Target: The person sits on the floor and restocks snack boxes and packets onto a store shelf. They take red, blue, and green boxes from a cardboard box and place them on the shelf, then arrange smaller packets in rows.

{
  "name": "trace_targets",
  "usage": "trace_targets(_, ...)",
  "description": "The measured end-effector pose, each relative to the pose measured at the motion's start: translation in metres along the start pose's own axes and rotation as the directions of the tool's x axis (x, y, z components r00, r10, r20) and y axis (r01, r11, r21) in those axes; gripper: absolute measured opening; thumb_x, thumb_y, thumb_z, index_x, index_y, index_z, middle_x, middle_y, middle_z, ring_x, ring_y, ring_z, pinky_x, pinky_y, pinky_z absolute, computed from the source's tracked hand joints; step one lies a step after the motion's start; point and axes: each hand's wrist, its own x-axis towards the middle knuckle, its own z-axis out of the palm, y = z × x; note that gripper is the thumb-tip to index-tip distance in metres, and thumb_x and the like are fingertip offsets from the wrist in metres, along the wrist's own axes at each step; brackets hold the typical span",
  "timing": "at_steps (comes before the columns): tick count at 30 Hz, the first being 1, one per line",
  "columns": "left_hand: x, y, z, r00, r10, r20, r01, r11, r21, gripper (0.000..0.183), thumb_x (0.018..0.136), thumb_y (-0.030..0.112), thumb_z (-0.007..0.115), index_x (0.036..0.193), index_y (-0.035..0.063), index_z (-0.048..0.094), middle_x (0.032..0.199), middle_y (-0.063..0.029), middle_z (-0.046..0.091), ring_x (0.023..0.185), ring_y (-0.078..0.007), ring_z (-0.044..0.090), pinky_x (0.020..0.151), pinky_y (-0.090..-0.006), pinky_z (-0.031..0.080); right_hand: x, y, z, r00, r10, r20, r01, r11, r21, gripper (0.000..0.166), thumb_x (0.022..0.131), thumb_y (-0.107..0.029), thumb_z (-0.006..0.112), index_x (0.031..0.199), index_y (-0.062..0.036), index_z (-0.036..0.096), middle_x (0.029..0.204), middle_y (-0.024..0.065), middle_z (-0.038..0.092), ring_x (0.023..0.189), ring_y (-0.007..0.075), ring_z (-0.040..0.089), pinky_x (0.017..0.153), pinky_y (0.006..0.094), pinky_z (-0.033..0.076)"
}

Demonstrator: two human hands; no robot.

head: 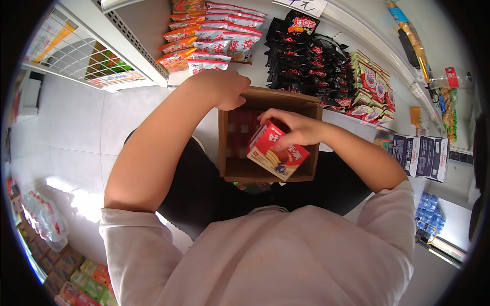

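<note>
In my right hand (293,128) is a red and cream snack box (278,151), held tilted over an open brown cardboard carton (268,175). Several red boxes (239,128) lie down inside the carton. My left hand (229,90) is above the carton's far left corner, close to the front of a shelf; its fingers are curled, and whether they hold anything cannot be seen. Just beyond that hand stand white and red snack packets (208,63). The carton rests between my legs, which are in black trousers.
On the shelf beyond are orange packets (176,61), black noodle packets (306,65) and red and cream packets (371,84). A wire mesh rack (88,49) stands at upper left. Dark boxes (419,157) are at right, wrapped bottles (44,218) on the floor at left.
</note>
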Motion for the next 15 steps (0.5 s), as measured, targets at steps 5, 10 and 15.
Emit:
trace_targets(5,-0.002,-0.003,0.001,1.0,0.004,-0.002,-0.004,1.0,-0.008,0.043,0.1,0.032,0.065,0.138,0.0099,0.063,0.131,-0.0142,0.069,0.124,-0.0342,0.066,0.102,-0.0495,0.053,0.068,0.027,0.019,0.877,0.475,-0.076,-0.428,0.844,0.324,0.061,0.086,-0.034,0.076,0.136,-0.0052,0.056,0.11,0.0167,0.071,0.094,0.0194,0.071,0.074,0.0349,0.056)
trace_targets(10,0.006,-0.01,0.01,0.998,0.039,-0.043,-0.039,0.999,-0.007,0.042,0.1,0.034,0.064,0.134,0.0109,0.065,0.129,-0.0129,0.071,0.121,-0.0344,0.068,0.097,-0.0495,0.057,0.137,0.077,0.034,0.866,0.472,-0.164,-0.438,0.876,0.203,0.078,0.086,-0.048,0.075,0.144,-0.0027,0.053,0.109,0.0214,0.072,0.096,0.0302,0.073,0.074,0.0441,0.059)
trace_targets(15,0.006,-0.014,0.011,0.996,0.063,-0.067,-0.062,0.998,0.012,0.041,0.1,0.036,0.062,0.133,0.0114,0.066,0.128,-0.012,0.072,0.119,-0.0348,0.07,0.094,-0.0497,0.058,0.167,0.084,0.072,0.663,0.532,-0.527,-0.678,0.725,-0.122,0.1,0.079,-0.057,0.077,0.162,-0.013,0.042,0.164,0.0236,0.042,0.149,0.0444,0.045,0.116,0.0545,0.045)
